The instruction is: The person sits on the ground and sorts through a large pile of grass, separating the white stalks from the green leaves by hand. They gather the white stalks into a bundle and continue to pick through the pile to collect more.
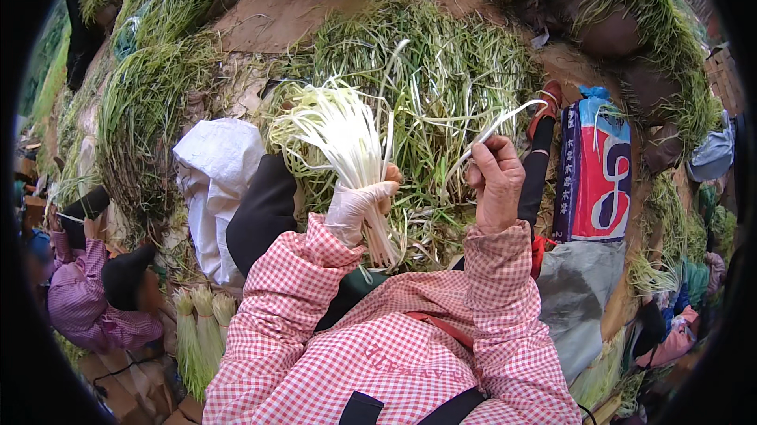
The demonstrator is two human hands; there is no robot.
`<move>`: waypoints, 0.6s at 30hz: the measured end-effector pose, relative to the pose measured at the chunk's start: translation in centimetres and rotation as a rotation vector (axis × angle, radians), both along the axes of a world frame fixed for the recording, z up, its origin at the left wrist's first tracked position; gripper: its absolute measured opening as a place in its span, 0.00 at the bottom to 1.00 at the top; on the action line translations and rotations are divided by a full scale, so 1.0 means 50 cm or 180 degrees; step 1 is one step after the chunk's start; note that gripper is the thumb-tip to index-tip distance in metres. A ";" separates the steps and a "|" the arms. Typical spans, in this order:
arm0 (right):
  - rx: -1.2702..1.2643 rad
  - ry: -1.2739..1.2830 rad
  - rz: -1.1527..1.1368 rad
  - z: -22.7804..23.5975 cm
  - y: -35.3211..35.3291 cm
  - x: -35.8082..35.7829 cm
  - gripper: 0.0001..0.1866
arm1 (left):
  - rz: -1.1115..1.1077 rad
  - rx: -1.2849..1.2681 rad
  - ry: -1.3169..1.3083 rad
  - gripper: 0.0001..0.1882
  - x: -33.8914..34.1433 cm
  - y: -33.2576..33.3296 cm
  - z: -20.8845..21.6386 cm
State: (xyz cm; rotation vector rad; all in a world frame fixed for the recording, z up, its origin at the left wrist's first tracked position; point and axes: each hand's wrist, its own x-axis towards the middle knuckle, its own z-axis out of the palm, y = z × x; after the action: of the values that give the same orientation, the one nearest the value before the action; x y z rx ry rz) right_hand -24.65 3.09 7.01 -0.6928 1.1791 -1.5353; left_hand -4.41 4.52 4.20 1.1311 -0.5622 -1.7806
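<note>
My left hand (363,200), in a thin whitish glove or wrap, is closed around a bunch of pale chives (339,129). Their white and yellowish ends fan out beyond the fist, and the other ends hang below it toward my lap. To the right, my right hand (498,177) is bare and pinches a single whitish stalk (509,116) between thumb and fingers; its tip curves off to the right. The two hands are apart. Beyond them spreads a heap of long green and white chives (441,62), with loose pieces lying just under my hands.
A white sack (217,188) lies left of me, a red and purple printed bag (599,165) and grey sheet (579,291) on the right. Several tied bundles (201,330) stand lower left, near another person (98,291). Leafy heaps (150,102) surround the brown ground.
</note>
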 end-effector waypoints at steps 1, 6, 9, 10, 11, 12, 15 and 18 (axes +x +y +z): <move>0.0073 0.0064 0.0119 -0.003 0.003 0.024 0.05 | -0.0098 -0.0033 -0.0033 0.15 -0.018 0.006 0.014; 0.0074 0.0181 0.0715 -0.018 0.009 0.110 0.10 | -0.0304 0.0240 0.0128 0.14 -0.021 0.006 -0.026; -0.0260 0.0608 0.1341 -0.095 0.010 0.076 0.15 | -0.0351 0.0384 0.0602 0.11 0.007 -0.001 -0.025; -0.0171 0.0756 0.1744 -0.131 0.021 0.078 0.19 | -0.0367 0.0342 0.0509 0.11 0.010 -0.002 -0.021; -0.0097 0.0891 0.2170 -0.144 0.033 0.093 0.22 | -0.0360 0.0291 0.0404 0.10 0.019 -0.005 -0.017; -0.0051 0.0756 0.2350 -0.147 0.055 0.098 0.25 | -0.0363 0.0217 0.0476 0.09 0.030 -0.010 -0.026; 0.0758 0.0351 0.2472 -0.144 0.098 0.083 0.17 | 0.0140 0.0175 0.0276 0.10 0.055 -0.020 -0.017; 0.1192 -0.0414 0.2194 -0.210 0.176 0.019 0.14 | 0.0666 0.0009 0.0461 0.08 0.087 -0.042 -0.006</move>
State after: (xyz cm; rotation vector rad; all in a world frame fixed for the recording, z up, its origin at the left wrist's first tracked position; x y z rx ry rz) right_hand -23.71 11.92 -3.51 -0.6415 0.9523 -0.7468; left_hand -0.05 2.40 3.88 1.0145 -0.3419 -1.6656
